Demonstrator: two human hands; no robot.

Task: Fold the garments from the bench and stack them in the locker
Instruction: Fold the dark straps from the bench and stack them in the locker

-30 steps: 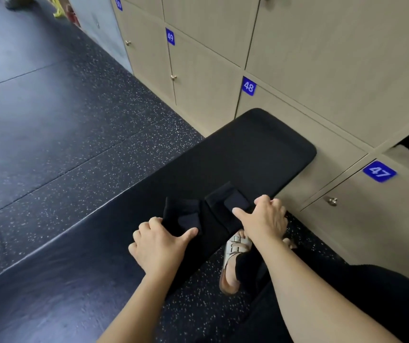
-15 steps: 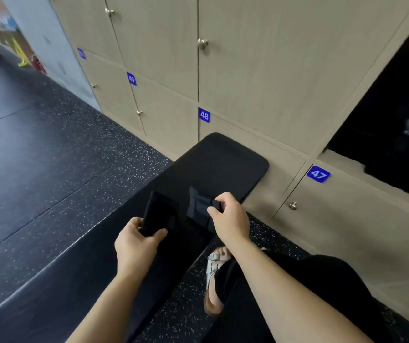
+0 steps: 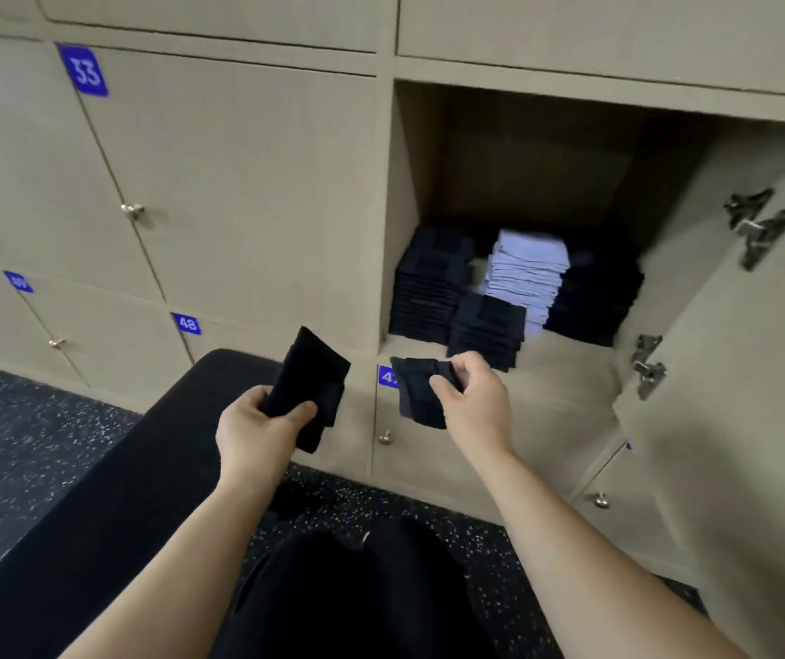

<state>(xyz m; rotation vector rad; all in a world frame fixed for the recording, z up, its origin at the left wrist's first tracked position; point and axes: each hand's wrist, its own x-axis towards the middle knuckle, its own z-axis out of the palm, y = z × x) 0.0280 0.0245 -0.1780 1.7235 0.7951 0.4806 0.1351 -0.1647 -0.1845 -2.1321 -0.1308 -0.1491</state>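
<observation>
Our left grip (image 3: 253, 428) clasps a folded black garment (image 3: 310, 373); our right grip (image 3: 476, 406) pinches a second dark garment (image 3: 416, 394). Both are raised before the open locker (image 3: 412, 183).

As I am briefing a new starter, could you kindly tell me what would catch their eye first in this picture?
First, the open beige wooden locker at upper right, where a pale lilac stack of folded cloths stands among dark folded stacks. Just below it, the left hand grips a folded black garment and the right hand pinches a folded navy garment.
</observation>
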